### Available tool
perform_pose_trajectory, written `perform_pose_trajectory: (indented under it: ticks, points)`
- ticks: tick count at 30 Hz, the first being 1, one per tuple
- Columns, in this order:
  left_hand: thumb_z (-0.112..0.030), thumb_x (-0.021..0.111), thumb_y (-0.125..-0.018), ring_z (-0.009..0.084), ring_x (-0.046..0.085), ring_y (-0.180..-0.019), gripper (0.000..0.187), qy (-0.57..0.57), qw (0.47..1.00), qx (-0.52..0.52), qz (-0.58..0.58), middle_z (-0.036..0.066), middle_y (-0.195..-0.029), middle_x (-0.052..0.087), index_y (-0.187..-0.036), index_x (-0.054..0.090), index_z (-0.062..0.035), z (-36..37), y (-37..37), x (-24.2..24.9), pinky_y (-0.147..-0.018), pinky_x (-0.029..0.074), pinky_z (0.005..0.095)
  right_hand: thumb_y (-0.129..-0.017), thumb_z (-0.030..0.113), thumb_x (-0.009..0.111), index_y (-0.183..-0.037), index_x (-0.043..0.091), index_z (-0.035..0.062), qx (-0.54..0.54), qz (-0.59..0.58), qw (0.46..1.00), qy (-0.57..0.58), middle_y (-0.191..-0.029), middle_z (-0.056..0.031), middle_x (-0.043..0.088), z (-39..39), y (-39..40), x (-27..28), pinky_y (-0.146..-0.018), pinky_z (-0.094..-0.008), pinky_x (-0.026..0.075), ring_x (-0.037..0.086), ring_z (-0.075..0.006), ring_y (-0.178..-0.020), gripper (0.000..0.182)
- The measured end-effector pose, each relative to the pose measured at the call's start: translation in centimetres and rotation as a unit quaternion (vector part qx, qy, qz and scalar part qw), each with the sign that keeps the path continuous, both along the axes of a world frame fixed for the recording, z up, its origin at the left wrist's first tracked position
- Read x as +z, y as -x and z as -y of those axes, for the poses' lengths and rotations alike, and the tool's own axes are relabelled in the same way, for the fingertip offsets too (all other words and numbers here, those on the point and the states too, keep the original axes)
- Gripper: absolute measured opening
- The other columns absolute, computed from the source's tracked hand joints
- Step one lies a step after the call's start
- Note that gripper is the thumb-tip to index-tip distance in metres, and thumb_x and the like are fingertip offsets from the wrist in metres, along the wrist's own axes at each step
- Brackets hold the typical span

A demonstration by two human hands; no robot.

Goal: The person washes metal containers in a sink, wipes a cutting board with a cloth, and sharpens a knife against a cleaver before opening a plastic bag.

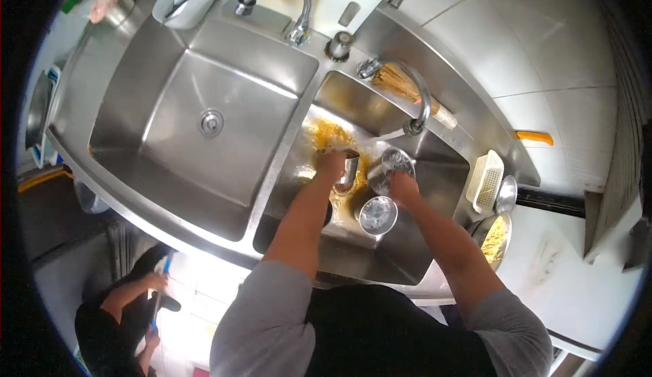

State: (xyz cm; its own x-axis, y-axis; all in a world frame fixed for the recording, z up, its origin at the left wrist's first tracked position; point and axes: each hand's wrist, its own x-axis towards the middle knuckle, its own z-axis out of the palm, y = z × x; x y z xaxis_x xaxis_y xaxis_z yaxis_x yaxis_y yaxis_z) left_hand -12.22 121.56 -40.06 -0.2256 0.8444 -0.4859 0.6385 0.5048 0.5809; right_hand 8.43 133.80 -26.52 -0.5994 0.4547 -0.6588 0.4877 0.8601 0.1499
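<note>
Sink [288, 152] here, two basins side by side, and both hands are down in the right basin [438, 177]. Left hand [331, 166] first: it's got a grip on the left cup [350, 168], a metal one, tilted over the basin floor. Over to the right hand [405, 188], and it's on the rim of the right cup [377, 177], with clear water showing inside; how tightly the fingers close there, I can't tell.

Just below, in front of that pair, the near cup [377, 215] sits with its mouth up, clear liquid in it, no hand on it. And look at the basin floor, yellow liquid [329, 133] spread behind and around the left cup!

Above them arches the right tap [426, 97], a pale streak leading left from its spout. A straw brush [395, 82] lies on the ledge behind. Out on the right ledge, a cream basket [483, 185], and nearer, a pan of yellow strips [495, 241].

Across to the left basin [204, 180], its round drain [211, 124] in full view under the left tap [305, 2]. Down in the lower left, another person [102, 329], both hands on a pole [158, 304].
</note>
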Motion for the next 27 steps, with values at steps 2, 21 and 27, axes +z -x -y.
perform_pose_trajectory:
  ticks: [2,21,27]
  points:
    - [-0.028,0.081,-0.084,0.0365,0.06,-0.128,0.05,0.038,0.997,-0.057,0.035,0.015,-0.131,0.069,-0.13,0.068,-0.0149,2.1,0.1,1.4,-0.115,0.039,0.0616,-0.084,0.017,0.067,-0.118,0.068,0.0077,-0.027,0.037,0.999,-0.019,-0.115,-0.0175,0.073,-1.0,1.8,-0.1,-0.091,-0.05,0.058,0.072,-0.0352,-0.108,0.036]
    - [-0.036,0.044,-0.11,0.0381,0.067,-0.087,0.042,-0.182,0.836,0.395,0.334,0.018,-0.089,0.07,-0.1,0.066,-0.0009,-5.7,1.0,12.1,-0.078,0.053,0.0488,-0.095,0.028,0.06,-0.132,0.06,0.0046,-0.72,-0.445,0.459,0.269,-0.117,-0.0105,0.071,5.1,-10.6,-2.6,-0.092,-0.0462,0.052,0.069,-0.0283,-0.105,0.044]
    - [-0.031,0.045,-0.11,0.0325,0.066,-0.077,0.037,-0.238,0.831,0.363,0.347,0.012,-0.083,0.068,-0.098,0.066,-0.0031,-3.4,-5.5,15.3,-0.071,0.052,0.0468,-0.101,0.027,0.049,-0.149,0.055,0.0108,-0.324,-0.731,0.596,0.068,-0.143,-0.0139,0.056,9.1,-9.6,13.0,-0.105,-0.0447,0.046,0.054,-0.0303,-0.128,0.05]
